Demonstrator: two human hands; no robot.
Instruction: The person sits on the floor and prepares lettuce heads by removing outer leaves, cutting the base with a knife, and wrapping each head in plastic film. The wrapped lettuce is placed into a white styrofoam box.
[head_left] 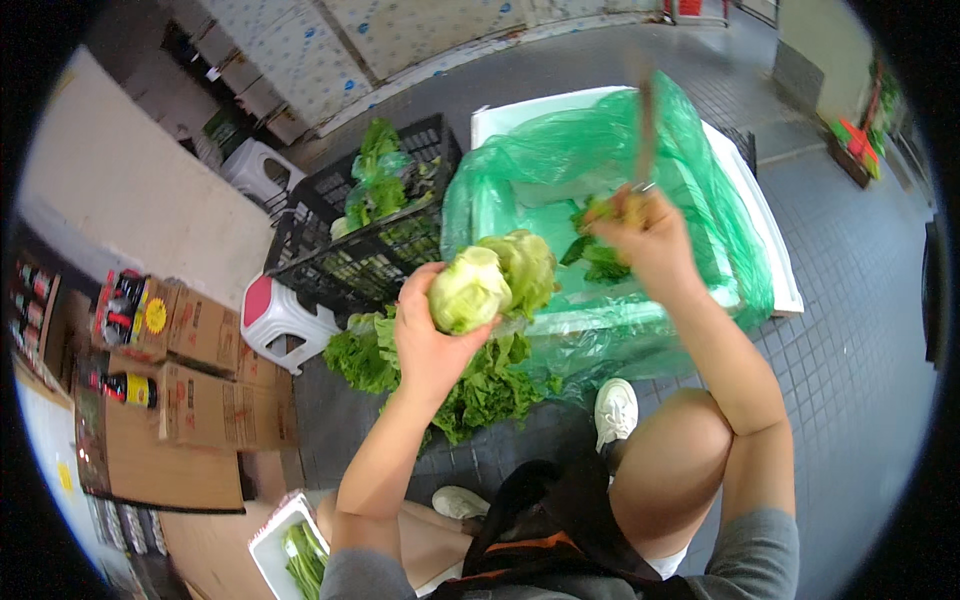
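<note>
Item: one lettuce head (468, 290), pale green, near the middle of my view, gripped from below and the left by the left hand (428, 338); whether the leafy part at its 2 o'clock is attached, I cannot tell. Item: right hand (652, 245), between 2 and 3 o'clock of the head, closed on a blurred, knife-like tool (645, 125), tip toward 12; whether it also grips the green leaves (603, 264) beneath, I cannot tell. Item: green plastic liner (742, 255) in a white box, 2 o'clock. Item: black crate (335, 268), 10 o'clock. Item: loose lettuce leaves (485, 395), 6 o'clock. Handling, in my judgement: cup the head without crushing it; keep the left fingers behind the cutting line; angle the edge away from the wrist.
</note>
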